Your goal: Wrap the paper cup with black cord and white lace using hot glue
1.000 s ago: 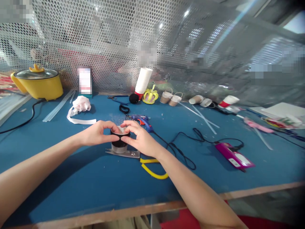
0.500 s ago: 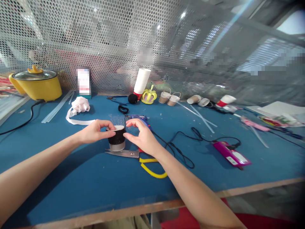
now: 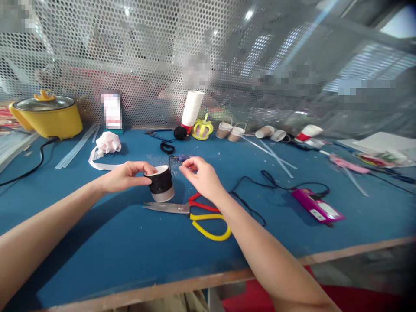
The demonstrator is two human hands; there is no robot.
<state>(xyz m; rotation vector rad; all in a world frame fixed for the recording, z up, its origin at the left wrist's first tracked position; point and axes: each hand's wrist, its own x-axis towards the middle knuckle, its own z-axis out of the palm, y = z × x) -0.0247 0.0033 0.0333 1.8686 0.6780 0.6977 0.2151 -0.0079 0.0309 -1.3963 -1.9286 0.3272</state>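
My left hand [image 3: 125,175] pinches the rim of a small paper cup [image 3: 160,184] wrapped in a black band, tilting it on the blue table [image 3: 97,242]. My right hand [image 3: 201,175] is off the cup and lies a little to its right, fingers curled over the body of a blue glue gun [image 3: 181,158], whose nozzle sticks out past the fingertips. Scissors [image 3: 195,213] with yellow and red handles lie just in front of the cup, blades pointing left.
A black cable [image 3: 250,203] runs right to a magenta device [image 3: 316,208]. A white ribbon [image 3: 107,145], a yellow pot [image 3: 48,117], a stack of white cups [image 3: 192,108], a yellow crown [image 3: 202,129] and small paper baskets [image 3: 231,132] sit along the perforated metal screen.
My right hand let go of the cup and moved right onto the glue gun. My left hand tilted the cup and shifted it slightly, uncovering the scissors' red handle.
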